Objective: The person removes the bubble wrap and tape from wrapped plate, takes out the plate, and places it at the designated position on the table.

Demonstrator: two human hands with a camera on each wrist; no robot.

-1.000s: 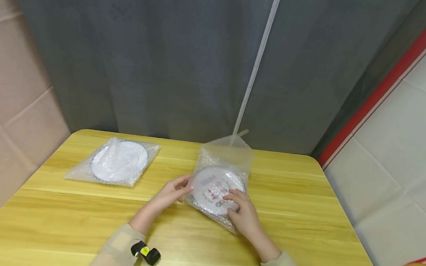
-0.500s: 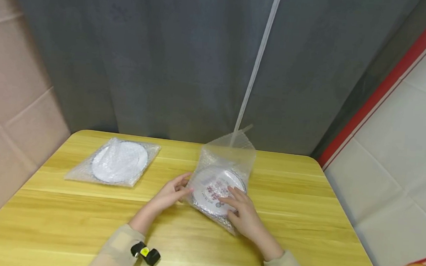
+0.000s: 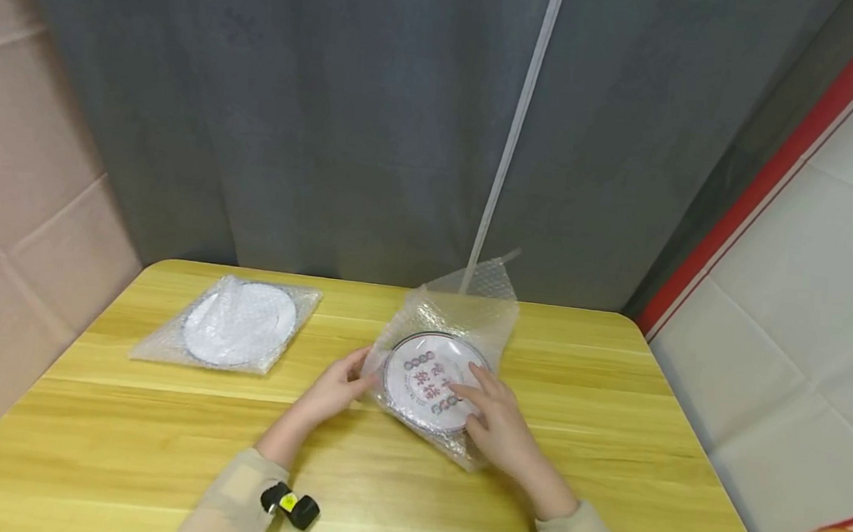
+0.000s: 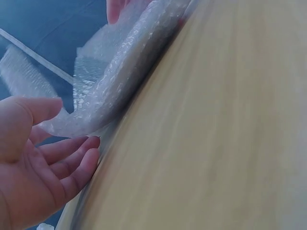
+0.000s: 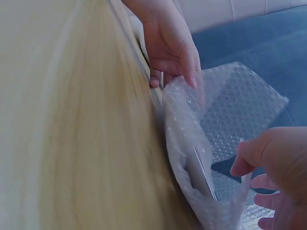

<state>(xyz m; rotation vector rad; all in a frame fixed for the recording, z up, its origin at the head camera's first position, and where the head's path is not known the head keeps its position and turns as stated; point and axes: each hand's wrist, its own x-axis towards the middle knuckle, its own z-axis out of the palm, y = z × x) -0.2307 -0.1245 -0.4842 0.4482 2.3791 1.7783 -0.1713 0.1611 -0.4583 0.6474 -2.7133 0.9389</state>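
Note:
A round white plate [image 3: 416, 399] with a dark rim and red and grey print lies in a clear bubble wrap bag [image 3: 461, 309] at mid-table. My left hand [image 3: 334, 388] holds the bag's left edge, thumb on the near side and index finger partly hidden behind the wrap [image 4: 103, 108]. The right hand [image 3: 500, 422] rests over the plate's right side with spread, slightly bent fingers. In the right wrist view, its thumb is by a raised fold of wrap, and the plate's edge [image 5: 205, 175] shows within the bag.
A second wrapped plate [image 3: 241, 327] lies flat at the table's back left. The wooden table [image 3: 348, 494] ends at a dark grey curtain [image 3: 332, 125]. Pale panels stand on both sides. Black cameras [image 3: 291, 506] sit on the wrists.
The wrapped plate has turned slightly and its print and rim show more clearly. The bag's upper flap has shifted right. My left hand moved slightly left, the right slightly right.

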